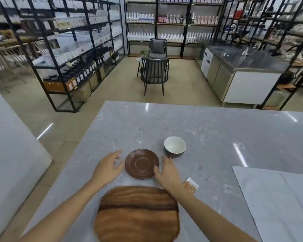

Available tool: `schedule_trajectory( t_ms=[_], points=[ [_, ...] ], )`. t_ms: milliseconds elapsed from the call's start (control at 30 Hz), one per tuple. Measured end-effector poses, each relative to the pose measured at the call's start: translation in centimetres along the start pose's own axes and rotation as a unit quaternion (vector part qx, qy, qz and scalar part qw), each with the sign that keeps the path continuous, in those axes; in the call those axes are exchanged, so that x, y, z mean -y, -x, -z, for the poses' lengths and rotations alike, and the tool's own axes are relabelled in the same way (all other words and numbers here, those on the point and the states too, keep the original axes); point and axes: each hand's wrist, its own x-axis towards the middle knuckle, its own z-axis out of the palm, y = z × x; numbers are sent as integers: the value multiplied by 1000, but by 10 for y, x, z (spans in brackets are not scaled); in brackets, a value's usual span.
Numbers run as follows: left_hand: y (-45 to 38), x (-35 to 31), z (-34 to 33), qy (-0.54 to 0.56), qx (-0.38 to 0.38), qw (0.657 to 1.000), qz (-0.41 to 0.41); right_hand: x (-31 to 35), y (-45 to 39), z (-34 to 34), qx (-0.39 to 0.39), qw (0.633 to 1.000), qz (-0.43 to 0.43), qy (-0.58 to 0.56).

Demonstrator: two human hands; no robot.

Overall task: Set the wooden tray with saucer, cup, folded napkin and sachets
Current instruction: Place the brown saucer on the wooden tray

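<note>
A brown wooden saucer (141, 163) lies on the grey marble table just beyond the wooden tray (136, 213), which sits bare at the near edge. My left hand (108, 167) hovers at the saucer's left side with spread fingers, holding nothing. My right hand (166, 170) is at the saucer's right rim, its thumb touching the edge. A cup (175, 145), white inside and dark outside, stands behind the saucer to the right. Orange-and-white sachets (191, 186) lie right of my right wrist. A pale grey cloth (276, 198), maybe the napkin, lies at the right.
The marble table (208, 130) stretches far back and to the right. Its left edge drops to the floor. Two dark chairs (156, 70), shelving racks and a steel counter (243, 67) stand well beyond the table.
</note>
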Motion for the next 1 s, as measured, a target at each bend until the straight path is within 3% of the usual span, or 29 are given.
schedule_trajectory(
  t_ms=[400, 1000],
  points=[
    [-33, 16, -33, 30, 100, 994, 37, 2, -9, -21, -28, 996, -40, -77],
    [-22, 0, -19, 34, 33, 997, -55, 12, 4, -12, -91, 991, -35, -94]
  ],
)
